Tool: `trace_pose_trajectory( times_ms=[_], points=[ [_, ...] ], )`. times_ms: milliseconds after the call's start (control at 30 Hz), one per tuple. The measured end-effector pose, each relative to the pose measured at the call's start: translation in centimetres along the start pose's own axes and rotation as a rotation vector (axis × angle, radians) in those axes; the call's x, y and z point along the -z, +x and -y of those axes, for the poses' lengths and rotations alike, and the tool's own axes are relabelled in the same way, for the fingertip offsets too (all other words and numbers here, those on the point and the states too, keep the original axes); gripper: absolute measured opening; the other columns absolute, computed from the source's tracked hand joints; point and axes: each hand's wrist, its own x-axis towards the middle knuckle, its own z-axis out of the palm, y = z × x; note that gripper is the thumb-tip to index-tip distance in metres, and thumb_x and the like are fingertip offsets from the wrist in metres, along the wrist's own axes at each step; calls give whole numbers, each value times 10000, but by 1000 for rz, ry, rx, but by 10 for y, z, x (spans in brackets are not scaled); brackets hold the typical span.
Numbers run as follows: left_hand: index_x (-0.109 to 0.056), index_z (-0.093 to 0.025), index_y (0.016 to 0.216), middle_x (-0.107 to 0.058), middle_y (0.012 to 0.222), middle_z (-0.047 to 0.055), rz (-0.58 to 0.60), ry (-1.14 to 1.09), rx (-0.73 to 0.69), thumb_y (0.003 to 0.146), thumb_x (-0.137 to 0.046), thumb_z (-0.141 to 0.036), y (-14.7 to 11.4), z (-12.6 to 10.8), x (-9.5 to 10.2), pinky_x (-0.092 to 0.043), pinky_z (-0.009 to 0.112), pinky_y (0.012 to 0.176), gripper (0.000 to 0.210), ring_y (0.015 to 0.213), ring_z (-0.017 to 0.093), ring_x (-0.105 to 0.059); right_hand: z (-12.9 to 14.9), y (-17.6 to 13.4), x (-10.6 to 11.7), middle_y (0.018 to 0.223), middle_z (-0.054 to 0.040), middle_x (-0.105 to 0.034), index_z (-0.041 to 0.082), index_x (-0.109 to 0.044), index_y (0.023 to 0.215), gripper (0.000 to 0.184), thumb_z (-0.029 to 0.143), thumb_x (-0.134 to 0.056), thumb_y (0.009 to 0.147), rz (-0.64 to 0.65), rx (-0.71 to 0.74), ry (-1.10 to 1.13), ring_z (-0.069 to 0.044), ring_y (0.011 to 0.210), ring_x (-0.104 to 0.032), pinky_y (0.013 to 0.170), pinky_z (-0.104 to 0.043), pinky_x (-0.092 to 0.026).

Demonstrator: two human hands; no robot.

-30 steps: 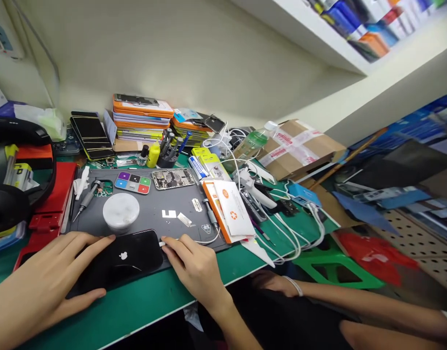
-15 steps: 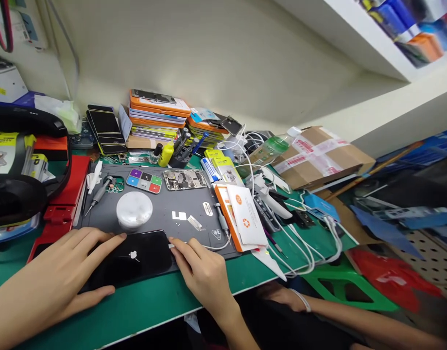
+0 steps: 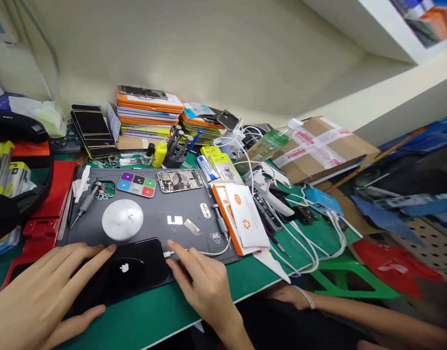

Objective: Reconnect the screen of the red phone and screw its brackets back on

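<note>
A black smartphone (image 3: 146, 272) lies face up at the near edge of the mat, its screen dark with a white Apple logo. My left hand (image 3: 52, 287) spans its left end, fingers over the far side and thumb along the near edge, gripping it. At the phone's right end is the white plug of a charging cable (image 3: 167, 253), seemingly in the port. My right hand (image 3: 205, 282) is beside that plug, index finger and thumb apart, with the plug showing between them. A round white container (image 3: 122, 219) stands just behind the phone.
The grey mat (image 3: 165, 209) carries an opened phone frame (image 3: 180, 180), a screwdriver (image 3: 87, 203), a coloured tray (image 3: 136, 184) and blades. Orange and white boxes (image 3: 241, 218) stand right, near tangled cables. Another person's arm (image 3: 347, 311) rests below the table's right edge.
My right thumb and index finger have parted from around the plug, leaving it exposed. My left hand stays on the phone. The view has shifted slightly to the right.
</note>
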Motion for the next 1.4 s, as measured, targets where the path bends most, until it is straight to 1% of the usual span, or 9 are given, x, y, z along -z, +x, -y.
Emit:
trace_pose_trajectory(
  times_ms=[100,133,200,300,500,633,767,1000,1400],
  points=[
    [-338,-363,1811,-760,1408,32,-2,12,-32,1138,-494,-680,3,4,4,-513,409,1063,760,1202,264,-744,0,15,29,477,68,-376,262,-515,673,711,610,-248,1232,-27,-199,296,-101,324,-306,351,-252,-292],
    [-346,-356,1808,-766,1394,38,-7,10,-46,1137,-497,-680,5,6,5,-532,415,1041,761,1188,268,-752,0,20,40,441,99,-217,289,-341,624,694,593,-208,1233,-3,-272,386,-95,288,-189,317,-245,-255],
    [-360,-337,1803,-770,1373,51,-15,3,-63,1134,-505,-679,8,7,7,-560,428,1007,766,1171,277,-761,-2,29,59,437,120,-116,302,-161,649,654,594,-292,1219,38,-395,541,-78,276,-81,293,-227,-211],
    [-396,-323,1783,-770,1359,60,-17,-12,-62,1115,-532,-696,13,6,12,-585,425,977,777,1151,284,-771,-3,28,65,437,102,-259,285,-266,609,719,729,-473,1135,105,-513,688,-62,298,-162,310,-207,-212],
    [-571,-215,1637,-797,1259,67,-65,-3,-84,1139,-516,-702,25,-3,29,-554,337,932,699,1070,233,-785,-6,-4,22,493,42,-524,206,-621,792,604,741,-634,1072,97,-587,740,-81,326,-357,336,-195,-221],
    [-598,-162,1589,-810,1229,69,-64,34,-101,1147,-493,-720,30,-3,38,-551,306,925,720,1057,202,-802,-1,-18,5,565,35,-584,195,-690,936,552,701,-576,1125,-16,-545,662,-82,393,-449,408,-193,-330],
    [-595,-172,1586,-814,1235,57,-41,52,-117,1156,-479,-712,30,-2,40,-550,300,946,700,1067,192,-806,3,-24,4,612,4,-633,180,-757,928,505,624,-627,1130,42,-494,576,-89,472,-547,490,-196,-410],
    [-598,-170,1587,-811,1321,79,-24,39,-109,1140,-522,-713,27,-1,38,-547,328,988,707,1108,221,-799,1,-22,4,631,1,-658,187,-794,969,489,590,-590,1155,96,-482,530,-105,483,-580,455,-206,-397],
    [-658,-227,1252,-784,1321,80,-18,-76,-81,1141,-565,-667,19,2,30,-570,356,997,464,1177,227,-766,3,-24,5,634,0,-655,196,-812,962,493,580,-578,1164,92,-466,498,-106,497,-591,467,-209,-416]
  ],
)
